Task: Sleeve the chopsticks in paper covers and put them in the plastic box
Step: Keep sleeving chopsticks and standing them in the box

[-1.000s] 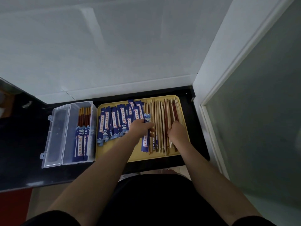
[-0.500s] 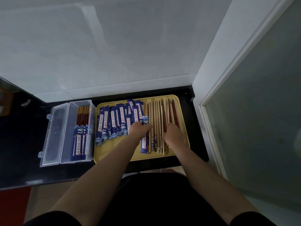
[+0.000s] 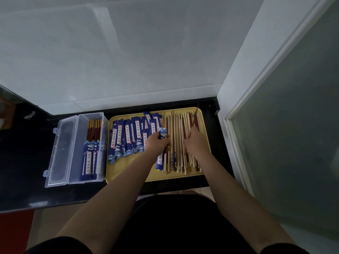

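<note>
**A few pairs boxed, most of the tray still to sleeve**

The left hand (image 3: pixel 158 143) is curled round one blue paper cover (image 3: pixel 161 149), holding it over the seam between the covers and the loose sticks; the cover's top end pokes out above the fingers and its lower end shows below the wrist. The right hand (image 3: pixel 194 142) is closed on a dark red chopstick (image 3: pixel 194 121), whose far end rises towards 12 o'clock above the rest of the pile. Whether it holds one stick or a pair cannot be told from here.

Both hands work over the yellow tray (image 3: pixel 128 173), which sits on the dark surface (image 3: pixel 22 162). On the tray, the spare paper covers (image 3: pixel 128 136) lie fanned out at 9 o'clock of the left hand, and the bare chopsticks (image 3: pixel 178 136) lie side by side from the middle to the 3 o'clock edge, pale and red ones mixed.

The clear plastic box (image 3: pixel 73 149) stands just beside the tray at its 9 o'clock side, lid (image 3: pixel 58 153) swung open to the left. Inside lie a few sleeved pairs (image 3: pixel 90 156), blue covers towards 6 o'clock and bare red-and-gold ends towards 12 o'clock.

By my reading the job is in its early part: a handful of pairs are done and boxed, while many bare sticks and a good stack of unused covers remain. The step in hand looks like bringing the lifted stick to the held cover to slide it in.
</note>
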`<state>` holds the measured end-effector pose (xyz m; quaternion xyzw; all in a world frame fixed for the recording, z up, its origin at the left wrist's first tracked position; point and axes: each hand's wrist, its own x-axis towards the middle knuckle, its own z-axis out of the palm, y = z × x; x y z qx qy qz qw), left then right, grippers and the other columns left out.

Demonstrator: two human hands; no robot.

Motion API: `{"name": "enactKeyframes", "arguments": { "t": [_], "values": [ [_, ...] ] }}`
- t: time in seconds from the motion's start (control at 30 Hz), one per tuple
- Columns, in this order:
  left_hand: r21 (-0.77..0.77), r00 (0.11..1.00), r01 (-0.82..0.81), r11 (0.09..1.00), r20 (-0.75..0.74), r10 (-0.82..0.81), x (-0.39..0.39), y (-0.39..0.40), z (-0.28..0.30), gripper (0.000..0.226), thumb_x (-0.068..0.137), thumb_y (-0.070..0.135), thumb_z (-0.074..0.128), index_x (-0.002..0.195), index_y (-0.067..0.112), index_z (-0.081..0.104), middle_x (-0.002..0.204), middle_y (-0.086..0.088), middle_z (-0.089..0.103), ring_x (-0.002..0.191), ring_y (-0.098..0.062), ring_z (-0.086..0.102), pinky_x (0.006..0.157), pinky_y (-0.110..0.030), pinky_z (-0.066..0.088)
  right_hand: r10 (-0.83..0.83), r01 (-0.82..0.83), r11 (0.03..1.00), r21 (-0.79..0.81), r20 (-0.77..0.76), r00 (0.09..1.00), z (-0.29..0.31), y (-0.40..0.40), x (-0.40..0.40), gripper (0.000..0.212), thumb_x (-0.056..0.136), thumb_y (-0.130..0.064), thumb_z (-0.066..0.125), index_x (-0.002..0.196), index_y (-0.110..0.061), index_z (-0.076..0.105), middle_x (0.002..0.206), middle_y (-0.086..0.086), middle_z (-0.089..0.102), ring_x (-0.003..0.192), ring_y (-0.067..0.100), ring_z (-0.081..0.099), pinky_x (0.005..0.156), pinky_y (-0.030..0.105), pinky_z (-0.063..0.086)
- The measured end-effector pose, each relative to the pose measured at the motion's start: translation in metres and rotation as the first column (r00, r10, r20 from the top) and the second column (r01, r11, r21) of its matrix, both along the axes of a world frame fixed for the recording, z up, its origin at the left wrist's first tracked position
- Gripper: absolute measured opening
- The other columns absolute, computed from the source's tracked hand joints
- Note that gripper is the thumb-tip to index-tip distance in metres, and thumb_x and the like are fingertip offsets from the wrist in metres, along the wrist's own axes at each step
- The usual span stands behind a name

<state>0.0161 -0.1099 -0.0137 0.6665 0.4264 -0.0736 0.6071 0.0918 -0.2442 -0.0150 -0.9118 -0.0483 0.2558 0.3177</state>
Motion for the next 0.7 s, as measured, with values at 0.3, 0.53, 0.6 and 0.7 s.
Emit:
{"name": "enactKeyframes", "arguments": {
  "t": [0.3,0.53,0.6,0.7],
  "values": [
    [0.146,0.998,0.060,0.988,0.008,-0.062,0.005,0.003,0.003,0.012,0.088,0.022,0.072,0.092,0.014,0.063,0.075,-0.004,0.059,0.062,-0.014,0.052,0.057,-0.028,0.048,0.117,-0.086,0.867,0.491,-0.032,0.993,0.078,0.014,0.021,0.023,0.104,-0.012,0.049,0.124,-0.012,0.058,0.100,0.006,0.072,0.072,0.017,0.074,0.067,0.030,0.062],
    [0.256,0.996,0.084,0.963,-0.048,-0.074,0.002,0.006,0.002,0.022,0.083,0.035,0.076,0.082,0.018,0.062,0.072,-0.001,0.059,0.066,-0.014,0.053,0.063,-0.031,0.048,-0.122,-0.056,0.778,0.626,0.239,0.963,0.110,0.023,0.023,0.027,0.105,-0.027,0.051,0.098,-0.007,0.068,0.064,-0.001,0.063,0.049,0.002,0.057,0.054,0.014,0.047],
    [0.291,0.992,0.116,0.950,-0.077,-0.098,-0.001,0.008,0.003,0.016,0.085,0.031,0.072,0.084,0.018,0.063,0.076,-0.004,0.062,0.067,-0.015,0.055,0.068,-0.036,0.052,-0.215,0.002,0.757,0.654,0.245,0.945,0.113,0.025,0.022,0.033,0.105,-0.031,0.049,0.092,-0.009,0.068,0.062,-0.008,0.058,0.052,-0.002,0.057,0.056,0.012,0.047],
    [0.347,0.985,0.165,0.923,-0.098,-0.139,-0.004,0.009,0.004,0.011,0.087,0.025,0.067,0.080,0.018,0.061,0.072,-0.002,0.059,0.065,-0.014,0.053,0.061,-0.030,0.046,-0.276,0.046,0.763,0.645,0.261,0.925,0.116,0.029,0.023,0.034,0.107,-0.031,0.045,0.087,-0.011,0.065,0.068,-0.010,0.060,0.060,-0.008,0.060,0.060,0.006,0.045]
  ]
}}
